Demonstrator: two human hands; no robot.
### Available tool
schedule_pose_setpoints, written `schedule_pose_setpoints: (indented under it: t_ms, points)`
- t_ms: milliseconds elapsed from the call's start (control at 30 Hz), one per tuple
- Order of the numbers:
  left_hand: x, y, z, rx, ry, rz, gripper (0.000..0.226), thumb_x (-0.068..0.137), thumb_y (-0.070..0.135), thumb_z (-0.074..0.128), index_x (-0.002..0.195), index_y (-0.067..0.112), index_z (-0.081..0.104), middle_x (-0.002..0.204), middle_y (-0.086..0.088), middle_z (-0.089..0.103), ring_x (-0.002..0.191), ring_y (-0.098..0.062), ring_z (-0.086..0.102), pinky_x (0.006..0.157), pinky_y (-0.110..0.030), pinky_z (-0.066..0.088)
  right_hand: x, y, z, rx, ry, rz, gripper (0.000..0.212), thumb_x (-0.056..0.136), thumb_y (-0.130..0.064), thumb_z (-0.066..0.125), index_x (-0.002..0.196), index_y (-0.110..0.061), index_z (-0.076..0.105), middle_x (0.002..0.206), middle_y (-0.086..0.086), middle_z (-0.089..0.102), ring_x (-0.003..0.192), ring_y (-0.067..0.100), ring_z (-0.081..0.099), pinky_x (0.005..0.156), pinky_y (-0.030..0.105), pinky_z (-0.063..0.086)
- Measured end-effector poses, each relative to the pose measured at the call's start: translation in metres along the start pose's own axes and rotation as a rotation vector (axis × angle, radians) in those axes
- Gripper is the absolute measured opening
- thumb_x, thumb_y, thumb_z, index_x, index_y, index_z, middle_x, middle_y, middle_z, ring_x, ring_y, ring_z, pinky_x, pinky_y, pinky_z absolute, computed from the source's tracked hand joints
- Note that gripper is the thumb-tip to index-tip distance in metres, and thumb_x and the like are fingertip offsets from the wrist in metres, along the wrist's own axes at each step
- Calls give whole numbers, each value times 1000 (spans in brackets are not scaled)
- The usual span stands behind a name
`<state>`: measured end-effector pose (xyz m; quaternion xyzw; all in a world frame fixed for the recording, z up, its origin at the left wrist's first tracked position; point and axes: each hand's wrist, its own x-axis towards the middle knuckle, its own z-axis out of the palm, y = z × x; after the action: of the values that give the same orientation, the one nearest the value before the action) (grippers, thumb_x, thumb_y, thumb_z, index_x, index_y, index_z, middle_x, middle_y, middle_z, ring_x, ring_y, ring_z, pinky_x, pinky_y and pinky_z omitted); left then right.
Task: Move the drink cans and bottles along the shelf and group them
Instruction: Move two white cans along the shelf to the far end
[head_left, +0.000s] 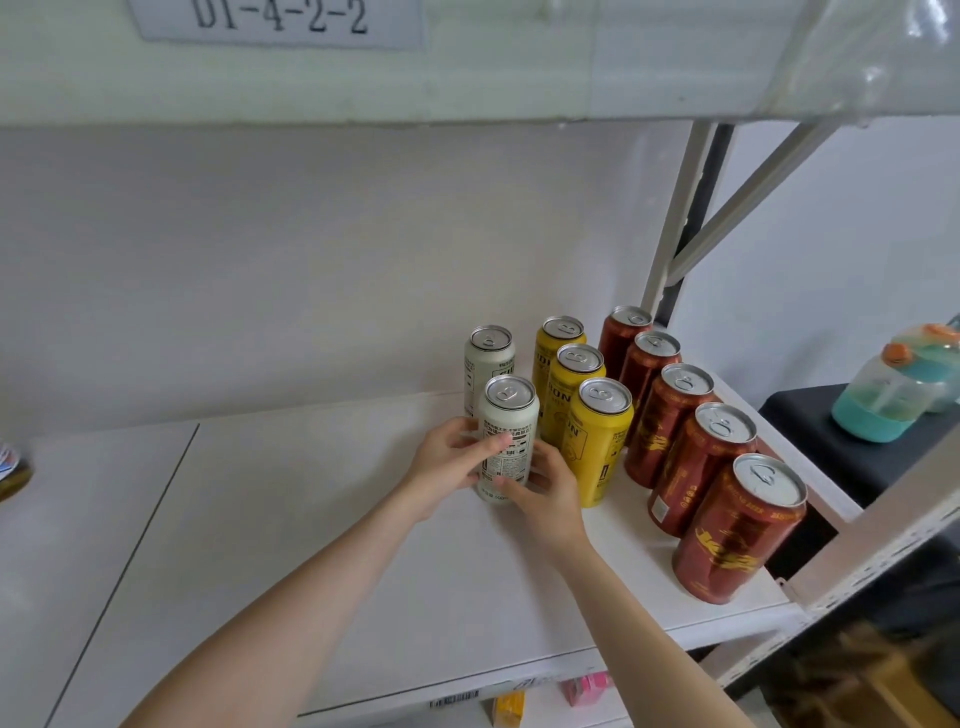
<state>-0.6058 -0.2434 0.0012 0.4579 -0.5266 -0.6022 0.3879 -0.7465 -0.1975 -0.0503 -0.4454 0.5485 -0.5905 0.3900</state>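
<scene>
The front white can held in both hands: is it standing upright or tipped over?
Upright. The front white can shows its silver lid on top, base on the shelf, with the left hand and right hand around its sides.

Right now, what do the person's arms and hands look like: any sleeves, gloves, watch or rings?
Both arms are bare as far as the frame shows: no sleeves in view. The left hand and right hand wear no gloves. No watch, bracelet or ring shows on the visible parts. Nails look short and unpainted, though the picture is soft there.

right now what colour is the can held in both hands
White, with dark printed text, in the head view: the white can sits between the left hand and right hand.
</scene>
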Motion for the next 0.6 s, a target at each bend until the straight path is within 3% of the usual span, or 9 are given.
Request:
schedule_pose_setpoints:
  t_ms: [333, 600]
  points:
    - [24, 3, 0, -11, 66, -32, 40, 77, 30, 81, 107, 11, 62, 102, -3, 74, 96, -23, 72, 87, -41, 58, 19, 6, 13, -38, 61, 13, 54, 75, -7, 80, 123, -17, 58, 111, -7, 68, 94, -3, 64, 78, 16, 51]
    - [35, 9, -3, -22, 49, -21, 28, 82, 23, 77, 102, 11, 60, 95, -1, 73, 85, -17, 72, 73, -29, 59, 31, 7, 20, -64, 74, 16, 57, 76, -10, 80, 121, -31, 54, 110, -18, 65, 98, -2, 63, 87, 26, 53]
